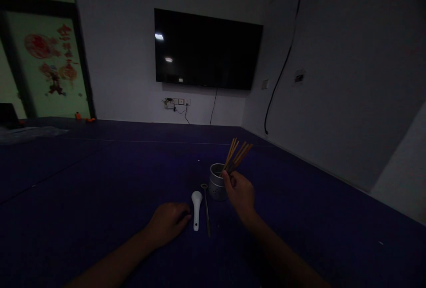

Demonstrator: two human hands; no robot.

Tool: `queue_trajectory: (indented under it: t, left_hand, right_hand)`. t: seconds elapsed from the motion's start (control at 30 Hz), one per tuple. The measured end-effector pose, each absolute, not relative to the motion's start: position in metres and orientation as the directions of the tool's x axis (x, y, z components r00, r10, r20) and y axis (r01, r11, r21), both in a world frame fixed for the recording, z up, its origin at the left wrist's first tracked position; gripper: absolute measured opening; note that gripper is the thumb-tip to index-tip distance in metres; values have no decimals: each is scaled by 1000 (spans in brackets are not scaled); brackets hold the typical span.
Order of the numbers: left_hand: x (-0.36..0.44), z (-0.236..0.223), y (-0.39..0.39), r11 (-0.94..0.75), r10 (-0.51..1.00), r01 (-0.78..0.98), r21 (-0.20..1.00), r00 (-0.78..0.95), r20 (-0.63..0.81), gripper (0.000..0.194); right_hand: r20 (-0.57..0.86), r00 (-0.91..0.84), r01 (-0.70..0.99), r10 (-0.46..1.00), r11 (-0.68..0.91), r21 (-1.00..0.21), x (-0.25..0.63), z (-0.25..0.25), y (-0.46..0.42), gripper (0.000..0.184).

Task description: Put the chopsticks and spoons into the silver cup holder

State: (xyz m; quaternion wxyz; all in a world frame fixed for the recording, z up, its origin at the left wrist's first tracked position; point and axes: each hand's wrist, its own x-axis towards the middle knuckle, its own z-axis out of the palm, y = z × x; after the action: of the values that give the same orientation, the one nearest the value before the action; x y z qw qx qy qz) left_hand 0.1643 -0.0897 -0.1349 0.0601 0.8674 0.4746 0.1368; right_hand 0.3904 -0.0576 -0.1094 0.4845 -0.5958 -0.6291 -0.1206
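A grey metal chopstick holder with small holes in its side stands upright on the dark blue surface. Several wooden chopsticks lean out of its top, fanned to the right. My right hand is closed at the rim, its thumb and fingers pinched around the lower part of the chopsticks; exactly how many it grips is hidden. Left of the holder lies a white spoon, bowl end away from me. Beside it is a thin, long-handled metal utensil. My left hand rests loosely curled left of the spoon, thumb apart from the fingers, holding nothing visible.
The blue surface runs back to a wall with a large television and sockets. A black cable hangs on the right wall. Clear plastic and small orange objects lie at the far left.
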Motion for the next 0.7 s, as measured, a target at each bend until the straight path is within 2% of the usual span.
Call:
queue_trajectory:
  t: [0.17, 0.3, 0.53, 0.7]
  left_hand:
    - [164, -134, -90, -546, 838, 803, 238, 520, 165, 22]
    - [164, -131, -91, -539, 842, 809, 234, 516, 155, 22]
    - [164, -131, -91, -532, 846, 809, 251, 515, 138, 22]
    - [164, -130, -92, -542, 840, 798, 263, 524, 142, 22]
  right_hand:
    - [745, 209, 904, 633, 166, -395, 389, -109, -60, 52]
    - [754, 227, 907, 617, 149, -395, 389, -108, -62, 54]
    - [816, 201, 902, 542, 222, -370, 387, -106, -67, 53]
    - [824, 172, 903, 540, 249, -351, 384, -107, -69, 51]
